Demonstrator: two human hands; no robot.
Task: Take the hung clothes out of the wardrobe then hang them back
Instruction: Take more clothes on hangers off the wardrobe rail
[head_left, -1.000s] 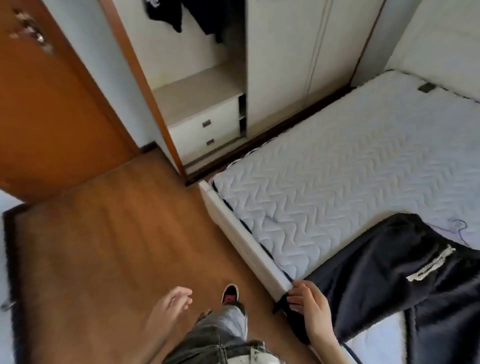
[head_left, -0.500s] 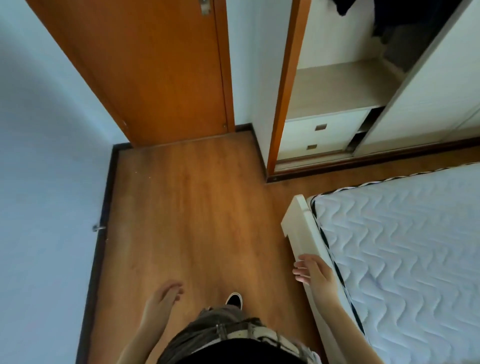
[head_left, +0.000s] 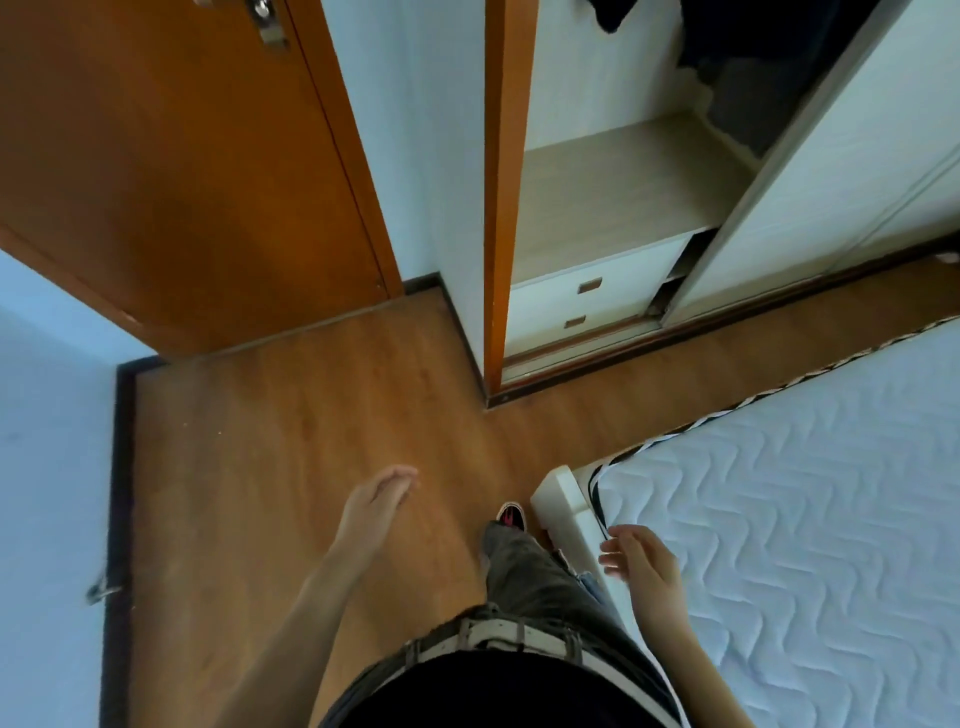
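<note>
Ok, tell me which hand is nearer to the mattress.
Right. The right hand is above the mattress edge, close to its corner. The left hand hangs over the wooden floor, on the far side of the person's leg from the mattress.

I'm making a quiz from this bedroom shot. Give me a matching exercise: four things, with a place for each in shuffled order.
1. left hand
2. right hand
3. dark clothes
4. drawers

A. under the shelf
B. over the wooden floor
C. hanging high in the wardrobe
D. at the mattress edge

Pairs: 1-B, 2-D, 3-C, 4-A
</note>
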